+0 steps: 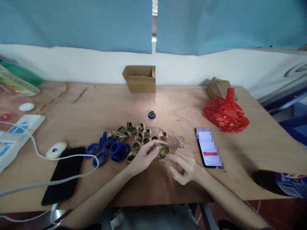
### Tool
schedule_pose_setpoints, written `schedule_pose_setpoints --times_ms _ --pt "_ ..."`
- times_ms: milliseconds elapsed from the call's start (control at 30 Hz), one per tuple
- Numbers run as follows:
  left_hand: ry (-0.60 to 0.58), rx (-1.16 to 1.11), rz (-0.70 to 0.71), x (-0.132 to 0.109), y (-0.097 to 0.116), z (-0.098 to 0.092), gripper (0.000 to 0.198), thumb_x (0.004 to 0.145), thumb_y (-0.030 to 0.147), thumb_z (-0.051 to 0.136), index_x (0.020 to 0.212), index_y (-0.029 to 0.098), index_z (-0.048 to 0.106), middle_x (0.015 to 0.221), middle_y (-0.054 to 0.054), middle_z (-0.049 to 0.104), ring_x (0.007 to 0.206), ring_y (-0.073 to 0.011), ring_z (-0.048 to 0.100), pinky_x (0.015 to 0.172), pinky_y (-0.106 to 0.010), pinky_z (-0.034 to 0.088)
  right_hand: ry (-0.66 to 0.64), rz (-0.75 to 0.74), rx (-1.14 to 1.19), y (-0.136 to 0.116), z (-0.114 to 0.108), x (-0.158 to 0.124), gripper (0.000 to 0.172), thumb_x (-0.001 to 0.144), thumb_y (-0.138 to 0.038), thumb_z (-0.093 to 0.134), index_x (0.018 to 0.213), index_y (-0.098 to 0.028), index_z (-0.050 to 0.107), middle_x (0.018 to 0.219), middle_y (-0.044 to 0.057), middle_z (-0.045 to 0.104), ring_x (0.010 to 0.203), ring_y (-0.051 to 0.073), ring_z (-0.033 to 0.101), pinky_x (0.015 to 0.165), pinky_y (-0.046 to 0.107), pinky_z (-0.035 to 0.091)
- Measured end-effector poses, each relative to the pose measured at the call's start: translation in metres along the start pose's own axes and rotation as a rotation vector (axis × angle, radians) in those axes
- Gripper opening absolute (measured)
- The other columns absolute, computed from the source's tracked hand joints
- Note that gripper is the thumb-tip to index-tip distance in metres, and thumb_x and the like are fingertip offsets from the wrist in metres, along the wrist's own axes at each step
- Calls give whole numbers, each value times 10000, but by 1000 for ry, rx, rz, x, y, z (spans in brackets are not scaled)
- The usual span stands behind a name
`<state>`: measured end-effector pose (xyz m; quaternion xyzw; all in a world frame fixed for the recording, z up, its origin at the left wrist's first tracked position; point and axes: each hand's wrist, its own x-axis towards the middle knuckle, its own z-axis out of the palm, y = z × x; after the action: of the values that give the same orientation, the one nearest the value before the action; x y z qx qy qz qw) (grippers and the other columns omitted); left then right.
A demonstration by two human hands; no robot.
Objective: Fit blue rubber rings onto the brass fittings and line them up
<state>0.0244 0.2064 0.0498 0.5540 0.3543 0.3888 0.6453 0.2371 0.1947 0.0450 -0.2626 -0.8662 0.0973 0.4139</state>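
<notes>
Pinch grip, L hand (145, 155): thumb & fingers nearly closed on a brass pc (164, 150), held at its L edge. R hand (186, 166) is half open w/ nothing gripped; fingers bent twd the pc's R side, thumb dropped lower & well apart from them; can't tell if a fingertip touches. Both forearms come up from the bottom edge, angled inward, hands low over the table (179, 105) nr its front. Held pc is round, shiny, gold-toned, w/ a rim & a hollow-looking face; finer detail too small to tell. It's approx. mid-table L-R, just R of the loose brass pcs (139, 137), which are round w/ a raised strip across the top. Blue rings (115, 148) lie in a heap L of those. One ringed pc (152, 114), brass on blue, sits apart, farther back. Wire tangle (180, 141) is just beyond R hand; phone (208, 148) is to its R.
</notes>
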Motion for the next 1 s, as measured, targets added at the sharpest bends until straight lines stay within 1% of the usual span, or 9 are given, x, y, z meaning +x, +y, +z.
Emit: schedule_pose_setpoints --times_ms 67,133,233,333,467,533,667,900,1000 --pt "5 28 12 0 1 0 339 994 433 525 1173 187 675 1114 -97 673 965 -189 650 851 -297 554 22 -11 -2 -1 -1 3 329 800 -182 528 1108 -125 629 669 34 646 524 169 555 471 303 450" --pt "1 37 10 0 1 0 346 993 441 525 1179 190 673 1105 -96 678 967 -193 650 849 -303 552 30 -4 -7 -1 -2 5 305 812 -178 528 1097 -129 624 660 28 638 524 166 545 475 302 451" --pt "-3 62 21 -1 1 0 354 996 444 517 1183 186 673 1123 -103 680 1001 -205 645 880 -319 542 1 13 -3 -1 -1 5 289 824 -183 534 1097 -135 618 652 18 627 521 160 528 480 300 449" --pt "-6 58 10 -1 1 0 358 1014 434 483 1207 192 663 1136 -101 675 1000 -195 639 872 -305 535 -18 9 23 0 1 4 317 820 -176 548 1128 -137 610 650 6 617 514 151 511 487 298 447" --pt "-19 -12 -11 -1 1 1 339 1017 429 480 1197 199 652 1136 -94 667 969 -180 644 824 -277 546 18 26 45 0 0 5 376 816 -175 545 1188 -147 594 667 1 616 520 151 509 487 292 442" --pt "-22 -19 -1 -1 1 1 327 1012 424 494 1182 194 654 1146 -96 661 999 -187 641 845 -280 546 17 42 48 -1 -2 6 358 817 -178 543 1170 -153 597 666 -1 613 513 150 501 482 294 432" --pt "-25 3 12 -1 -1 0 327 1010 424 498 1186 197 653 1127 -89 660 983 -181 638 848 -278 540 20 32 39 0 -3 6 321 812 -178 542 1126 -153 606 648 -2 597 508 154 496 472 298 415" --pt "-16 52 -1 -1 -2 -2 335 1011 436 488 1197 211 652 1133 -76 650 976 -181 625 865 -285 514 11 40 12 2 -4 3 304 818 -181 543 1113 -158 613 651 2 598 522 151 511 491 297 443" --pt "-17 56 9 -1 -1 -1 323 1010 427 493 1193 214 653 1126 -75 651 997 -184 623 877 -284 506 16 33 19 2 -5 4 324 820 -180 542 1137 -156 606 659 5 604 525 156 517 487 301 442"
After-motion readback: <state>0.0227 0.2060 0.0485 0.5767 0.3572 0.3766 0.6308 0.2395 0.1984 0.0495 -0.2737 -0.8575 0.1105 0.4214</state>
